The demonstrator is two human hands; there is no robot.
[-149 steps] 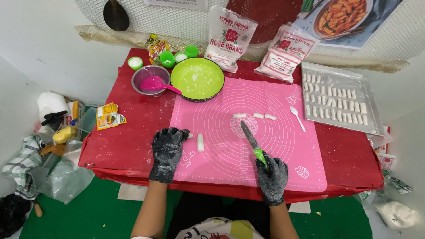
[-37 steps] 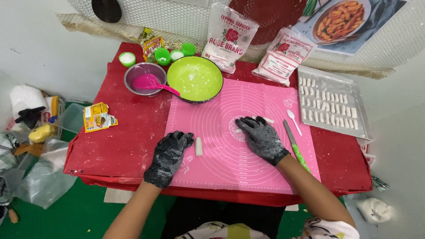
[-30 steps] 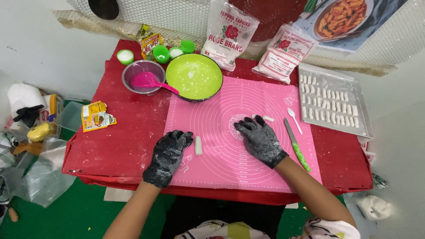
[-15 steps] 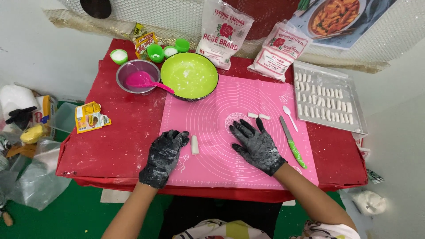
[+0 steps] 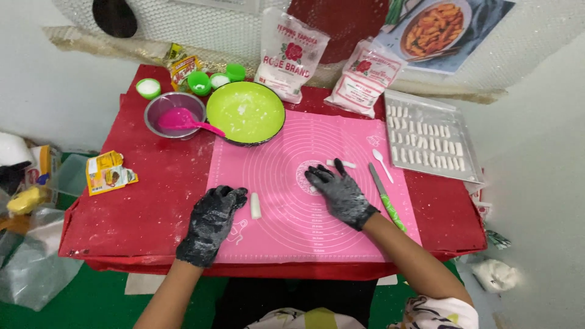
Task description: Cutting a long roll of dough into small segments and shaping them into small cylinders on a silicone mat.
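Both my hands wear black gloves dusted with white flour. My left hand (image 5: 212, 222) rests with curled fingers on the left edge of the pink silicone mat (image 5: 286, 231), beside a short white dough piece (image 5: 255, 206). My right hand (image 5: 339, 192) lies flat with fingers spread near the mat's centre; a bit of white dough shows at its left edge. Two small white dough pieces (image 5: 341, 164) lie just beyond its fingertips. A green-handled knife (image 5: 386, 196) lies on the mat to the right of that hand, next to a white plastic spoon (image 5: 382, 164).
A metal tray (image 5: 426, 143) with several cut dough sticks sits at the right. A green bowl (image 5: 245, 113), a steel bowl with a pink spatula (image 5: 177, 117), small green cups and two flour bags (image 5: 291, 53) stand at the back of the red table (image 5: 152, 201). A yellow packet (image 5: 108, 172) lies left.
My right hand put the knife down on the mat's right side and now lies flat on the mat's centre, drawn slightly toward me. The left hand has stayed in place.
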